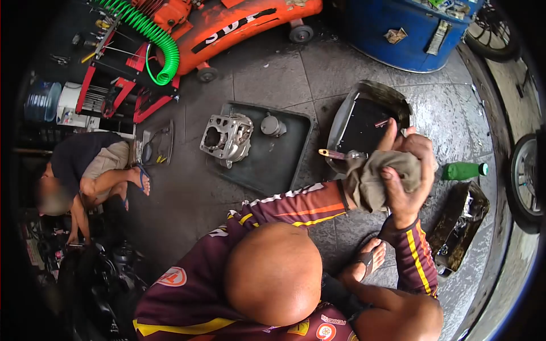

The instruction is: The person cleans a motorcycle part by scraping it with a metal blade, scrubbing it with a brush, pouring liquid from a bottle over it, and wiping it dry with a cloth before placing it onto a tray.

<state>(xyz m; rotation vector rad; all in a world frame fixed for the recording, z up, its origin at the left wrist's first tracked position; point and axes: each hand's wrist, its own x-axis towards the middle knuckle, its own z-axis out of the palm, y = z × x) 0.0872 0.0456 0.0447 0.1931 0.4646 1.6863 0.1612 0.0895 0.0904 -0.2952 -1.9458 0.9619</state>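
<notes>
A greyish-brown rag (pixel 372 179) is bunched up in front of me, and whatever it may cover is hidden. My right hand (pixel 410 187) wraps round it from the right, thumb pressed on the cloth. From the left, my left hand (pixel 389 136) grips the same rag; much of that hand is behind the cloth. Just beyond, a brush with a wooden handle (pixel 335 153) lies across the near edge of a pan (pixel 340 122) holding dark liquid. To the left, a metal engine cylinder (pixel 228 138) and a piston-like part (pixel 273 126) sit in a black tray (pixel 270 165).
A green bottle (pixel 463 171) and a grimy metal tray of small parts (pixel 459 227) are at right. Behind stand an orange air compressor (pixel 244 28), a green coiled hose (pixel 151 31) and a blue drum (pixel 398 40). Another person (pixel 85 165) crouches at far left.
</notes>
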